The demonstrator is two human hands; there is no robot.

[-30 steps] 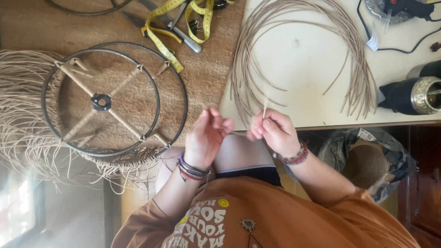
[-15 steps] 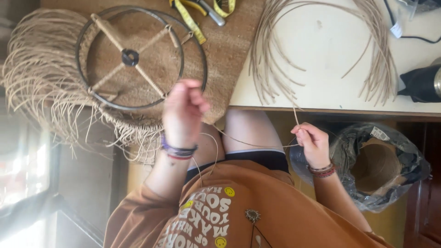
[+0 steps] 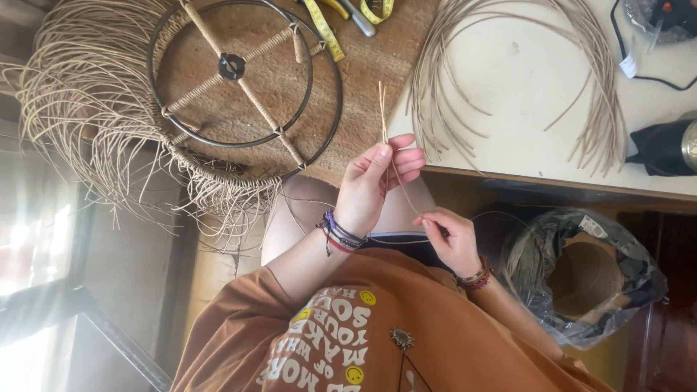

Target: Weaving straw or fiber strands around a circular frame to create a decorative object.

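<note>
I am pinching a thin rattan strand (image 3: 383, 116) with my left hand (image 3: 374, 185), thumb and fingers closed on it just below its free tip. The strand's long axis is running from that tip, which is pointing away from me over the woven mat (image 3: 377, 58), back down past my left fingers toward my right hand (image 3: 450, 236). My right hand is sitting lower and nearer my body, closed around the lower run of the same strand; past that grip the strand is curving on toward my lap. The left hand is therefore the one nearer the tip, the right the one nearer the trailing length.

Beyond the left hand, a round metal lampshade frame (image 3: 243, 80) is lying flat on the mat, its crossed spokes wrapped in fibre and a fringe of loose rattan ends (image 3: 94, 109) spilling off its rim to the left. A yellow tape measure (image 3: 327, 33) and pliers (image 3: 356, 14) are lying past the frame. To the right, on the white bench (image 3: 523, 94), a bundle of cut rattan lengths (image 3: 595, 94) is arching in a loop, with a dark tool (image 3: 664, 149) at the bench edge. Below the bench, beside my right hand, a coil of fibre in a clear plastic bag (image 3: 581, 279) is standing on the floor.
</note>
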